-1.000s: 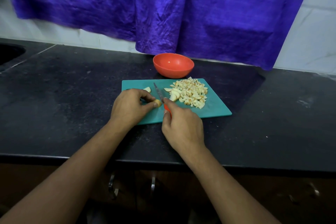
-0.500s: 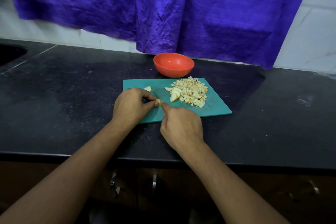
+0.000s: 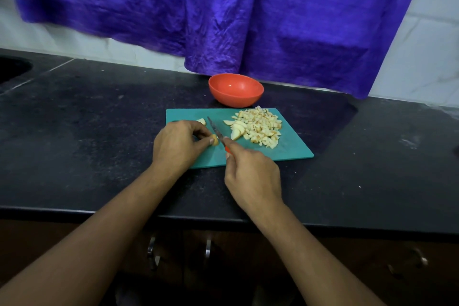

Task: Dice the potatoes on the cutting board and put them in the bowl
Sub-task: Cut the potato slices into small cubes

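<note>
Looks well past halfway on the cutting, with nothing carried over yet. Has a broad pile of diced potato [image 3: 259, 126] heaped on the right half of the cutting board [image 3: 293, 150]: pale yellow cubes with browner skin edges, uneven in size. Leaves a few bigger bits to cut:
- a curved wedge [image 3: 236, 133] leaning on the near-left edge of that pile
- another wedge [image 3: 201, 121] at the far left of the board, just beyond the knuckles
- a small nub of potato [image 3: 215, 141] near the middle

Pinches that nub between thumb and fingertip of the left hand [image 3: 177, 146], fingers curled, holding it down on the board. Grips the orange handle of the knife [image 3: 215, 129] in the right hand [image 3: 250, 176], fist closed round it, forefinger stretched toward the blade. Sets the thin dark blade just right of the nub, tip pointing far and left (touching the potato or not, cannot tell).

Shows no potato in the bowl [image 3: 236, 97], a smooth, glossy orange round one, probably plastic, standing just beyond the board's far edge. Judging from that: finish these pieces, then shift the whole pile across.

Rests the board, a thin flat teal sheet with rounded corners, on a speckled black stone counter [image 3: 99, 119], with crumpled purple cloth [image 3: 223, 7] hanging behind.
</note>
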The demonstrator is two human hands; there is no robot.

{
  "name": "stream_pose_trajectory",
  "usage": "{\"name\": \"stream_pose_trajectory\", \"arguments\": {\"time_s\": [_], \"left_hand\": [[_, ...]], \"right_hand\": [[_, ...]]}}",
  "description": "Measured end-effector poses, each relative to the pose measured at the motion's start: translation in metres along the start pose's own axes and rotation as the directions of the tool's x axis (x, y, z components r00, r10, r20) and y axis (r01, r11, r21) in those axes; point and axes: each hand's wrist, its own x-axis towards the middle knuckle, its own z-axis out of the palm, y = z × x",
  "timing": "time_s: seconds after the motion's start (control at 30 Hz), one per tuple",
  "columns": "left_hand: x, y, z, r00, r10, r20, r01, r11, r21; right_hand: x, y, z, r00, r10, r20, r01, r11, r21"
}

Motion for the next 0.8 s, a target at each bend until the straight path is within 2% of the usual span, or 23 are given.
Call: {"name": "stream_pose_trajectory", "arguments": {"time_s": [0.63, 0.7, 0.8], "left_hand": [[0.0009, 0.0009, -0.0003, 0.999, -0.035, 0.002, 0.035, 0.999, 0.01], [0.001, 0.0007, -0.0002, 0.999, -0.033, 0.006, 0.033, 0.999, 0.006], [0.0015, -0.0002, -0.0001, 0.999, -0.03, 0.011, 0.03, 0.999, 0.011]], "right_hand": [[0.0003, -0.0026, -0.0048, 0.99, -0.057, 0.131, 0.075, 0.987, -0.143], [-0.001, 0.0004, -0.0062, 0.99, -0.045, 0.133, 0.062, 0.99, -0.127], [-0.0058, 0.0041, -0.0068, 0.997, 0.019, 0.079, -0.018, 1.0, -0.007]]}}
